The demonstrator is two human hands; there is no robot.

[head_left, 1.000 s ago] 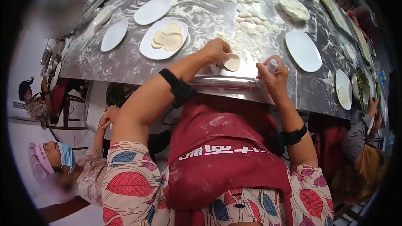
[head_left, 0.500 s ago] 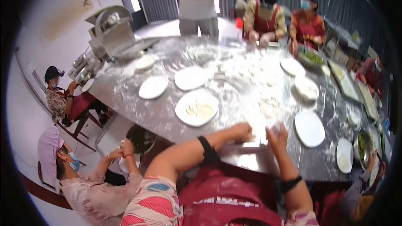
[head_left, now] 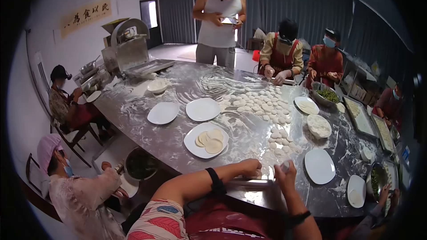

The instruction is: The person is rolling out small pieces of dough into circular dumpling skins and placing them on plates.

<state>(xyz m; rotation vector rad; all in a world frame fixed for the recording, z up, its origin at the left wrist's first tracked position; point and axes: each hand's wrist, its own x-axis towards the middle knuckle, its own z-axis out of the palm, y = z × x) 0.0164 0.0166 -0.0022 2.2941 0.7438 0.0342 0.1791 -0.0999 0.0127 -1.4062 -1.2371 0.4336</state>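
My left hand (head_left: 251,168) is closed at the near edge of the steel table, its fingers curled down over the metal. Whatever it grips is hidden under the fingers. My right hand (head_left: 286,175) is closed just beside it, around a small pale thing (head_left: 284,166) too small to name. Below both hands lies a shiny rectangular metal surface (head_left: 251,186). Small flattened dough pieces (head_left: 279,141) lie just beyond my hands. To the left, a white plate (head_left: 190,147) bears several round dough wrappers (head_left: 213,146). A bare white plate (head_left: 320,166) lies right of my right hand.
Many floured dough pieces (head_left: 262,103) cover the table's middle. A bowl of flour (head_left: 319,126), a bowl of green filling (head_left: 327,94) and trays (head_left: 361,118) stand on the right. Co-workers sit around the table; one person (head_left: 220,22) stands opposite. A machine (head_left: 126,49) is at far left.
My view has tilted upward and become sharper, so the table sits lower in it. Both my hands stay near the table's edge. The co-worker at lower left has moved their hands apart.
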